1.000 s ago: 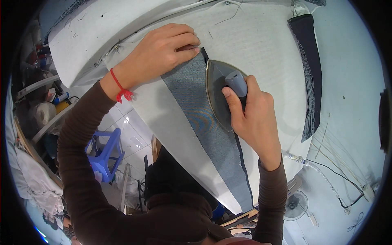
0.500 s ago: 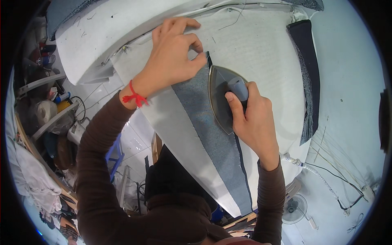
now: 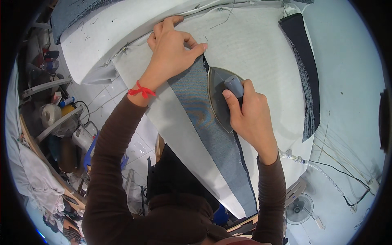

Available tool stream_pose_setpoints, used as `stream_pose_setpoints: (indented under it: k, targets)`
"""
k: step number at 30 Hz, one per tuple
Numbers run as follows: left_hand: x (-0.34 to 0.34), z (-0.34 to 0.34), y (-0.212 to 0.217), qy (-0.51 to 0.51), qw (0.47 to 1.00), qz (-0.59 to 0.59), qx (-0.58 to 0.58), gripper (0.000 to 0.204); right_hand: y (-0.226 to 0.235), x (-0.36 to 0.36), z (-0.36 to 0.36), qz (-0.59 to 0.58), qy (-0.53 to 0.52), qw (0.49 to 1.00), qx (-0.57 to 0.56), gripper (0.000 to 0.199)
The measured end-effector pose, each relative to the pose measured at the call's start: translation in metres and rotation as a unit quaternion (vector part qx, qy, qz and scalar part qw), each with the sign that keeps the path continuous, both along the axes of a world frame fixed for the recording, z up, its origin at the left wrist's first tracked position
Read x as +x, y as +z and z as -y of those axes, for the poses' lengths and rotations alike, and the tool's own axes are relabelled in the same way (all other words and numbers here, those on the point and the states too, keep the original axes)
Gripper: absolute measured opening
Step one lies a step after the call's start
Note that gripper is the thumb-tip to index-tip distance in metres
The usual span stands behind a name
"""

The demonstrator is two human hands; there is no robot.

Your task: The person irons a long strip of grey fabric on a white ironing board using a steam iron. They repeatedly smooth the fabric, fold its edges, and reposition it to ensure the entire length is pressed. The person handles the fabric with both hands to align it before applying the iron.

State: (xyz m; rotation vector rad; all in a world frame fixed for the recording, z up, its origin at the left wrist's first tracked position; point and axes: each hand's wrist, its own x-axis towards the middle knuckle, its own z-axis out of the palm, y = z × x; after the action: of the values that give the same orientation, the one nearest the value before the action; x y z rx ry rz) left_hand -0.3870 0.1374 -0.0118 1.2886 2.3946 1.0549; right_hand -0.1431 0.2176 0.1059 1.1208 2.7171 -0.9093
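A long tapering strip of grey-blue denim (image 3: 212, 134) lies on the white ironing board, its right edge lined by a dark folded band. My right hand (image 3: 253, 118) is wrapped around the handle of an iron (image 3: 218, 94). The iron's soleplate rests over the strip's right edge, pointed end away from me. At the strip's far end, my left hand (image 3: 173, 53) lies on the cloth with fingers spread. Its thumb reaches the dark edge just beyond the iron's tip, and the strip's far end is partly hidden beneath the hand.
Another dark denim piece (image 3: 304, 69) with a frayed edge hangs at the right of the white board (image 3: 253, 41). A pale hose (image 3: 294, 157) trails right from near my right wrist. Below stands a fan (image 3: 299, 209). Cluttered shelves (image 3: 49, 110) line the left.
My left thumb has straightened and moved slightly up along the dark edge, its fingers shifting left. The iron stays at nearly the same place on the strip. The whole view has shifted slightly.
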Motion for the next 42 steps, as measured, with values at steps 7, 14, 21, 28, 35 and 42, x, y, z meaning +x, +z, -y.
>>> stream_pose_setpoints:
  k: [7, 14, 21, 28, 35, 42]
  targets:
    - [0.003, -0.003, 0.002, -0.004, 0.999, -0.012, -0.034, 0.019, 0.002, -0.002, 0.0, 0.023, -0.005, 1.0, -0.007, 0.045]
    - [-0.007, 0.005, 0.0, -0.046, 0.998, -0.011, -0.035, 0.016, 0.002, -0.006, 0.0, 0.011, -0.003, 1.0, -0.011, 0.045]
    - [0.0, 0.007, -0.004, -0.055, 0.998, -0.042, 0.005, 0.012, -0.003, -0.012, -0.003, -0.013, 0.017, 0.999, 0.023, 0.041]
    - [-0.01, 0.007, -0.006, -0.045, 0.999, -0.012, 0.02, 0.022, -0.004, -0.021, -0.007, -0.027, 0.026, 0.999, 0.025, 0.042]
    - [-0.019, 0.011, -0.007, -0.047, 0.998, 0.007, 0.028, 0.036, 0.0, -0.037, -0.012, 0.013, 0.01, 1.0, -0.016, 0.048]
    - [-0.027, 0.018, -0.013, -0.046, 0.981, 0.108, 0.157, 0.031, 0.001, -0.056, -0.015, 0.006, 0.02, 1.0, -0.004, 0.047]
